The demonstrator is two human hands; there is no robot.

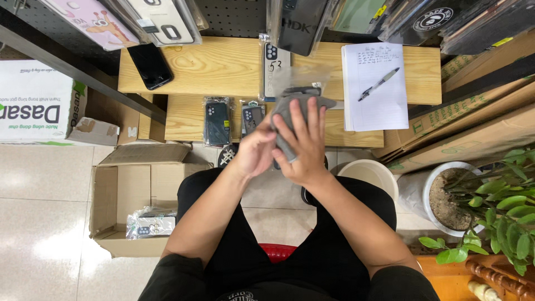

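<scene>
Both my hands are raised over my lap and close on a grey phone case [290,106] partly inside a clear plastic sleeve [298,75]. My left hand [255,151] grips its lower left side. My right hand [304,144] covers the case from the right, fingers spread up along its back. Just beyond, on the lower wooden shelf [181,120], lie two packaged dark phone cases [217,121] [252,116]. Another packaged case [274,64] lies on the upper wooden shelf [223,64].
A black phone [149,65] lies at the upper shelf's left; a notebook [374,89] with a pen [379,83] lies at its right. An open cardboard box [131,195] with packaged cases stands on the floor at left. A white bucket [370,174] and potted plant [490,206] stand at right.
</scene>
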